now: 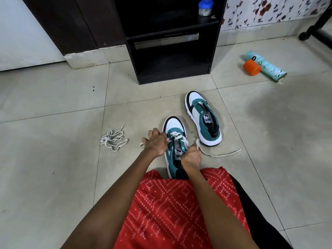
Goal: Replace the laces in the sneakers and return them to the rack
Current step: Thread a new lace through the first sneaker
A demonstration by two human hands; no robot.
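Red patterned cloth [172, 203] is covering the lap closest in, and both bare forearms are reaching out over it. Left hand [155, 142] is curling its fingers on the lace [221, 155] at the left side of the nearer sneaker [174, 124], with a short lace end poking out beside that hand. Right hand [191, 157] is closing round the lace on the shoe's other side, and the long tail is trailing off to that hand's right across the tiled floor [53, 159]. That sneaker is standing on its sole between the two hands, toe pointing away, heel meeting the cloth.

Beyond the right hand, the other sneaker [203, 117] is standing apart from the first. Well out to the left of the left hand, a tangle of loose laces [114, 139] is lying with bare tile all round it. Straight ahead of both hands, past a strip of floor, the black shoe rack [172, 69] is standing open-fronted, a blue-lidded jar [205, 7] sitting on an upper shelf. Far to the right of the right hand, a spray can [267, 66] and an orange cap [251, 67] are lying together near the flowered wall [269, 11].
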